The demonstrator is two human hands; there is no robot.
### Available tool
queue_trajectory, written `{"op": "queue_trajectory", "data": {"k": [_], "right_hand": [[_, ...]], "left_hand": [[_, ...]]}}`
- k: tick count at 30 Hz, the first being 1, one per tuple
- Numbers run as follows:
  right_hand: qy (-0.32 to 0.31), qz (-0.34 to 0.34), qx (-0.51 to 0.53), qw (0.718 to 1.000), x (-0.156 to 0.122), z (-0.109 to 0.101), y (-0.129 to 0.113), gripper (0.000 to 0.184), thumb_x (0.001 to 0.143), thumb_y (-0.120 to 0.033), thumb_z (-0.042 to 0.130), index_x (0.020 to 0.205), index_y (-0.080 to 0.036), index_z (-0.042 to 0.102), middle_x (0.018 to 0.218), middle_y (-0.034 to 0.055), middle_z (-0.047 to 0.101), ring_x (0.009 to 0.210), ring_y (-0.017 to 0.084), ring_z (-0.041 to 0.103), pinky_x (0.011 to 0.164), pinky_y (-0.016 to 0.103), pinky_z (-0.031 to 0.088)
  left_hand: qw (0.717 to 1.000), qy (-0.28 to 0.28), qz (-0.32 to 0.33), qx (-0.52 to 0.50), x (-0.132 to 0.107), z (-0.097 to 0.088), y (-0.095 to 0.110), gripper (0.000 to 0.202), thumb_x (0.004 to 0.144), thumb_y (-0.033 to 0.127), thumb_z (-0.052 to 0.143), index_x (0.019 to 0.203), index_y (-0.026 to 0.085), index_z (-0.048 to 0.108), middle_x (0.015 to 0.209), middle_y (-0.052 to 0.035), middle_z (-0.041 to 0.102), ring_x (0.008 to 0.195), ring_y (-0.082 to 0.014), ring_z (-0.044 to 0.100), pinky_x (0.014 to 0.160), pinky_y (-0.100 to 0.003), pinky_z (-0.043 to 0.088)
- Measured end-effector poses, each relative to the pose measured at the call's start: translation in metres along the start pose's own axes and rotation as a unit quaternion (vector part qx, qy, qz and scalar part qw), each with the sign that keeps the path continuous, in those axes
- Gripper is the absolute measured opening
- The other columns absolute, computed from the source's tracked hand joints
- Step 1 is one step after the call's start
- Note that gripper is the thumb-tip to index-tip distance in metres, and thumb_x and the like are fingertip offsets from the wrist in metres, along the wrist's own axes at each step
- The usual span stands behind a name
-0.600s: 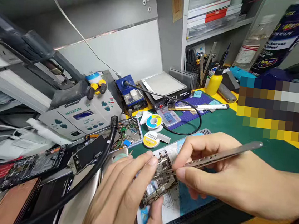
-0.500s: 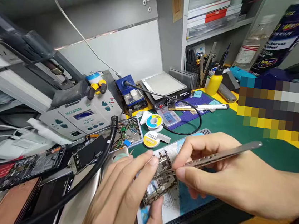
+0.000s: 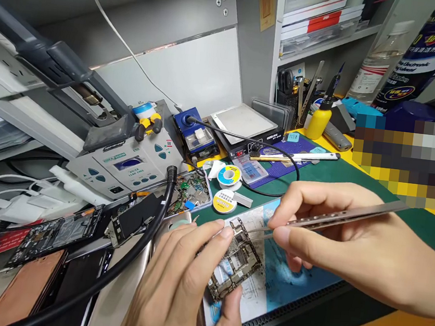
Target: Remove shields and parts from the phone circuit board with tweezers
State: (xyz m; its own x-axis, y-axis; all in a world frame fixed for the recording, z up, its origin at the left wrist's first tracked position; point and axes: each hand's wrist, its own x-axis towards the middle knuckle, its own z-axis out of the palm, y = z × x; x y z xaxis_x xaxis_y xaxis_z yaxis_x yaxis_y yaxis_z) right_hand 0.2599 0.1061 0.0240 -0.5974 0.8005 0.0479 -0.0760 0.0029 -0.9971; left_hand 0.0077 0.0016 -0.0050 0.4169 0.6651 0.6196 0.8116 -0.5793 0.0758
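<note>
left hand pinches a phone logic board; right hand holds steel tweezers.
left fingertips clasp the board's edges, its long axis slanting away over a printed repair mat. right fingers are closed on the tweezers, tips just beside the board's upper edge; whether they touch, i cannot tell.

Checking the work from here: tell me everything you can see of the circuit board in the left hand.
The circuit board is a narrow, irregularly shaped board crowded with silvery metal shield frames and tiny components. The left hand pinches it at its edges, tilted just above a printed repair mat. The tips of the tweezers in the right hand reach close to its upper end; whether they touch it cannot be told.
</note>
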Motion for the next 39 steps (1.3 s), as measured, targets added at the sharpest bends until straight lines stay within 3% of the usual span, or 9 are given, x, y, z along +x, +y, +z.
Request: {"op": "queue_trajectory", "data": {"k": [9,18,24,27,31,39], "right_hand": [[-0.005,0.081,0.069,0.994,0.006,-0.004,-0.011,0.03,0.072,-0.025,0.112,0.081,-0.024,0.083,0.061,-0.0016,0.077,0.052,0.012,0.067,0.051,0.014,0.059],[-0.021,0.052,0.059,0.997,0.003,-0.006,0.003,0.024,0.084,-0.025,0.106,0.084,-0.023,0.082,0.067,-0.001,0.08,0.06,0.011,0.068,0.058,0.012,0.058],[0.007,0.062,0.042,0.997,0.012,-0.006,0.001,0.027,0.09,-0.041,0.102,0.093,-0.021,0.085,0.07,0.0003,0.081,0.062,0.014,0.074,0.056,0.016,0.061],[-0.033,0.102,0.026,0.994,0.012,-0.002,0.0,0.035,0.09,-0.05,0.101,0.099,-0.021,0.085,0.081,0.0022,0.084,0.069,0.017,0.079,0.061,0.021,0.067],[-0.083,0.15,0.08,0.982,0.011,-0.001,0.003,0.042,0.087,-0.051,0.104,0.108,-0.022,0.083,0.08,-0.0023,0.081,0.064,0.015,0.079,0.067,0.026,0.071],[-0.08,0.178,0.131,0.972,0.012,-0.002,0.01,0.054,0.075,-0.048,0.113,0.104,-0.017,0.079,0.078,-0.0021,0.081,0.06,0.016,0.081,0.063,0.024,0.067]], "left_hand": [[1.0,-0.002,-0.025,-0.001,-0.004,-0.004,0.001,0.072,0.094,0.008,0.077,0.163,0.008,0.056,0.148,-0.0149,0.073,0.141,-0.0221,0.067,0.13,-0.038,0.055],[0.999,0.01,-0.033,-0.005,-0.002,-0.002,0.002,0.069,0.095,0.008,0.075,0.161,0.009,0.057,0.146,-0.0136,0.073,0.141,-0.019,0.068,0.128,-0.032,0.054],[0.995,0.071,-0.064,-0.007,0.0,0.005,0.008,0.068,0.094,0.011,0.073,0.16,0.012,0.057,0.144,-0.0125,0.075,0.136,-0.0203,0.072,0.122,-0.033,0.057],[0.994,0.079,-0.075,0.001,0.001,0.009,0.012,0.07,0.093,0.014,0.073,0.162,0.015,0.056,0.144,-0.0117,0.076,0.133,-0.0212,0.073,0.119,-0.035,0.057],[0.99,0.11,-0.091,0.004,0.004,0.016,0.019,0.071,0.088,0.012,0.075,0.157,0.017,0.06,0.14,-0.011,0.078,0.132,-0.022,0.075,0.117,-0.036,0.057],[0.987,0.132,-0.09,0.006,0.008,0.023,0.025,0.076,0.08,0.009,0.082,0.154,0.014,0.063,0.141,-0.0065,0.079,0.127,-0.0156,0.074,0.125,-0.027,0.05]]}}
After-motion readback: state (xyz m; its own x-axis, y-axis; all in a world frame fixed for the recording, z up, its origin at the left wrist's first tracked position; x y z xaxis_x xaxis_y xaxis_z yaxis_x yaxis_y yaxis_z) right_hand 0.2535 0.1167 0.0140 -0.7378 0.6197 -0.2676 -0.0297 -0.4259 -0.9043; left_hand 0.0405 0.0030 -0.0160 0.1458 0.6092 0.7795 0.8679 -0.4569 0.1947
